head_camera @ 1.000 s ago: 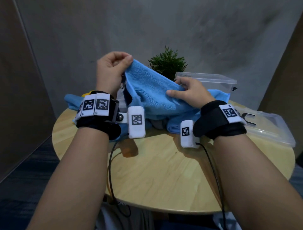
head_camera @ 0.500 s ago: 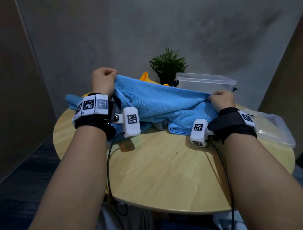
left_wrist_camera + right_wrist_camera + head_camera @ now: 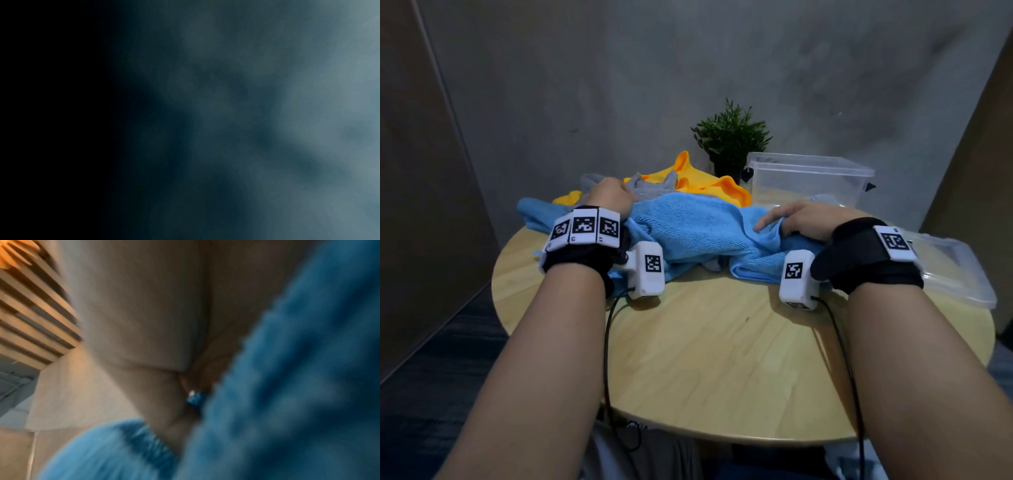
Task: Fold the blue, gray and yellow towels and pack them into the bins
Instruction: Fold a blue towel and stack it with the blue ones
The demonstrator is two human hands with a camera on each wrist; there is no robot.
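Observation:
A blue towel lies spread over a pile at the back of the round wooden table. My left hand sits at its far left corner with the fingers curled on the cloth. At the towel's right side, my right hand lies low with a raised fold held between thumb and fingers. In the right wrist view blue towel fills the space against the palm. A gray towel and a yellow towel lie crumpled behind the blue one. The left wrist view is dark and blurred.
A clear plastic bin stands at the back right, and its lid lies flat at the table's right edge. A small potted plant stands behind the towels. More blue cloth trails off to the far left.
Both hands have come down from chest height, laying the blue towel onto the pile. They first spread apart sideways, stretching the towel wide. The gray and yellow towels now show behind it.

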